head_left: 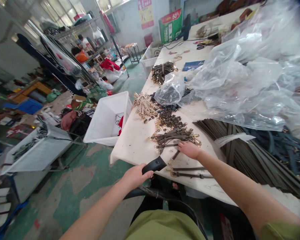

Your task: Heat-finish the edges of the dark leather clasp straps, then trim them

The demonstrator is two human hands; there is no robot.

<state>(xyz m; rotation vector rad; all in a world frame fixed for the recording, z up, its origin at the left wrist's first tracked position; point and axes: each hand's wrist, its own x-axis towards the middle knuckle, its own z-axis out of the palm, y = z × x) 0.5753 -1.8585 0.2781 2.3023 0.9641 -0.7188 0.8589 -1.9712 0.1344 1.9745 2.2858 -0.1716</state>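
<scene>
Our left hand (134,176) is wrapped around a black handle (155,165), clamped on it, with the handle's blunt end pointing over the near edge of the desk (130,143). Our right hand (189,150) reaches over that edge to the front of a pile of olive-brown buckled straps (175,136); its fingers bend down together onto the straps, and we cannot tell whether they pinch one. A short strap (175,155) lies just below the fingertips. Nearer to us, two longer straps (192,175) lie close to the near edge, beneath our right forearm.

To the left of the pile, pale desk top gives us room sideways as far as the front-left corner. Beyond that side edge stands a white tub (106,111), just beside the desk, and green floor (77,173) opens out in front of it. Farther back, a heap of small brown strap pieces (170,120) and a bunch of beige straps (145,105) crowd the desk, the beige ones close to its left edge. On our right, room is tighter: long flat straps (252,166) fan out beside our forearm, and transparent plastic sheeting (240,83) billows behind them
</scene>
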